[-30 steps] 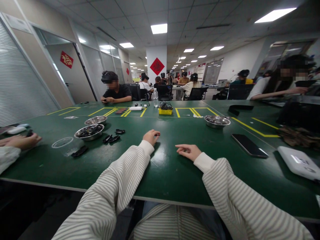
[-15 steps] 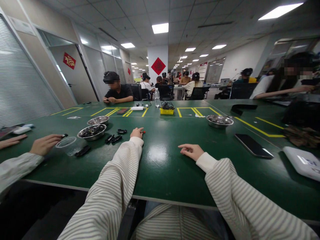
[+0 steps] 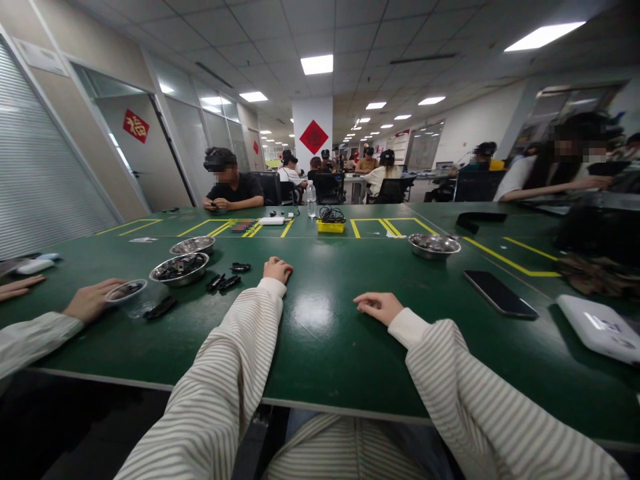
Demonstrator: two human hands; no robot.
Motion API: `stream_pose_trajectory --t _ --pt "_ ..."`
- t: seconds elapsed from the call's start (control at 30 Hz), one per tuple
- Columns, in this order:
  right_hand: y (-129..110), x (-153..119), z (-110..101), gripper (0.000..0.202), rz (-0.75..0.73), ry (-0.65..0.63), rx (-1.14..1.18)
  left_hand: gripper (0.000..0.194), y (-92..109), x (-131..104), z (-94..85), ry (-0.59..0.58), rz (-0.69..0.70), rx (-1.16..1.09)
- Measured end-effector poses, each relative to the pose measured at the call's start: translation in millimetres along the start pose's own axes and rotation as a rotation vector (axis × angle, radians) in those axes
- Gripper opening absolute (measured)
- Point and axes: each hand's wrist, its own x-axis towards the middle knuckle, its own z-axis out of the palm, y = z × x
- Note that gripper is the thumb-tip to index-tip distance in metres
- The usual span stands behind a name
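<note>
My left hand (image 3: 278, 269) rests on the green table (image 3: 320, 360) with its fingers curled down. Whatever lies under those fingers is hidden from me. Just left of it are several small black plastic parts (image 3: 223, 283), one apart from the others (image 3: 241, 267). My right hand (image 3: 379, 307) lies on the table nearer the front edge, forefinger stretched out and other fingers loosely bent. Nothing shows in it. A steel bowl of dark parts (image 3: 180, 269) stands farther left, with a second steel bowl (image 3: 193, 245) behind it.
At the left, a co-worker's hand (image 3: 93, 300) touches a clear plastic cup (image 3: 134, 303) beside a black part (image 3: 161, 308). A third steel bowl (image 3: 434, 247), a phone (image 3: 500, 293) and a white case (image 3: 600, 327) are at the right. A yellow tray (image 3: 331, 227) of cables stands ahead.
The small red-tipped item at my left fingertips is now out of sight, and those fingers have curled down. My right hand is nearly unchanged. The co-worker's hand has lowered to the cup.
</note>
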Motion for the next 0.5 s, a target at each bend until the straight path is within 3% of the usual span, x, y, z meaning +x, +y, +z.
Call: stream_pose_trajectory --t 0.13,0.37,0.43,0.5 --pt "1 0 0 0.019 -0.001 0.024 0.023 0.012 36 -11 -4.4 -0.044 0.213 -0.13" --pt "-1 0 -5 0.019 0.001 0.174 0.047 0.013 143 -63 -3.5 -0.124 0.654 -0.492" --pt "-1 0 -6 0.019 0.003 0.191 0.034 0.016 159 -74 -5.3 -0.145 0.685 -0.53" --pt "-1 1 -8 0.019 0.015 0.189 0.023 0.023 161 -77 -8.4 -0.15 0.676 -0.53"
